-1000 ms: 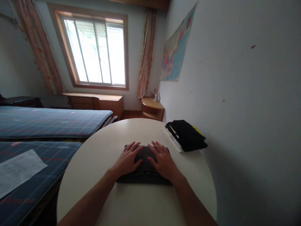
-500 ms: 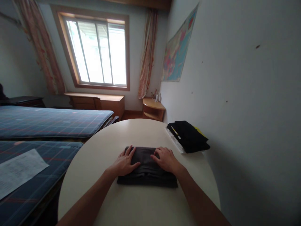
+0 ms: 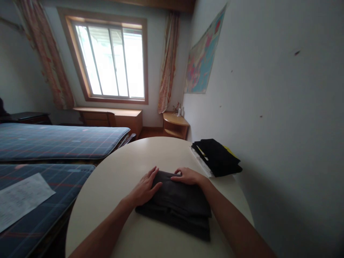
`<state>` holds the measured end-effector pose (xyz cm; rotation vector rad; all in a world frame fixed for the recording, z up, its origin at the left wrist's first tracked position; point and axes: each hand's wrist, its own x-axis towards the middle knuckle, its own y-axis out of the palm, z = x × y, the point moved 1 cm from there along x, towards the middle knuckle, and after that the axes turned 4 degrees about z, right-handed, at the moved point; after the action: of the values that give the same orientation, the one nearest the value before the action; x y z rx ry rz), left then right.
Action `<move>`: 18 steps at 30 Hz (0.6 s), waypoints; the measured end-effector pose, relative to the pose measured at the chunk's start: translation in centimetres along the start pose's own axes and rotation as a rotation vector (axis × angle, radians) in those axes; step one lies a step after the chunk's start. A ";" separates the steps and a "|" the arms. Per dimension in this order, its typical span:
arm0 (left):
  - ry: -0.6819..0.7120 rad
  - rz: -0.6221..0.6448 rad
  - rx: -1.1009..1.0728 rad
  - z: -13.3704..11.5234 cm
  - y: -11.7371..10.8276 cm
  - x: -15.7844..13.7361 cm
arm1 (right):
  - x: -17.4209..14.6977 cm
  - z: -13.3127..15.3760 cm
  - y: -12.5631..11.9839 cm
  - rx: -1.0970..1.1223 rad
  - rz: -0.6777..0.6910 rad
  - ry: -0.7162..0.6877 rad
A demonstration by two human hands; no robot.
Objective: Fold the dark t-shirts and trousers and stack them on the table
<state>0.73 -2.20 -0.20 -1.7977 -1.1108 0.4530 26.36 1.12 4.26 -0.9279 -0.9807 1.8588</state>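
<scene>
A folded dark grey garment [image 3: 180,200] lies in several layers on the round cream table [image 3: 129,157], turned at an angle. My left hand [image 3: 145,188] rests along its left side, fingers stretched out and thumb on top. At the far edge, my right hand [image 3: 188,175] has its fingers bent over the cloth, with the thumb on the upper layer; part of these fingers is hidden. Behind my right hand, near the wall, sits a pile of folded black clothes [image 3: 217,156] with a bit of yellow and some clear plastic showing.
Left of the table are two plaid mattresses [image 3: 61,141], the nearer one bearing a printed paper sheet [image 3: 25,200]. A white wall [image 3: 282,150] runs close along the right. Farther back stand a wooden desk [image 3: 126,113] and a corner shelf [image 3: 176,120].
The folded garment has turned clockwise, its right end swinging towards me. My right hand has shifted slightly to the far edge with fingers more bent; my left hand stays at the left side.
</scene>
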 end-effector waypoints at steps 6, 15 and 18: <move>-0.075 -0.085 -0.135 -0.6 0.8 0.5 | -4.6 -2.7 -1.6 0.201 0.229 0.078; -0.130 0.007 0.062 -0.9 3.1 1.2 | -9.1 -4.8 -4.5 0.195 -0.084 0.063; -0.115 0.021 0.104 -1.0 3.3 1.1 | -9.0 -4.8 -6.8 0.120 -0.211 0.038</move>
<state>3.62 -2.23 -2.34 -1.7113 -1.1264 0.6225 36.17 -3.14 10.24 -0.7544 -0.8975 1.6967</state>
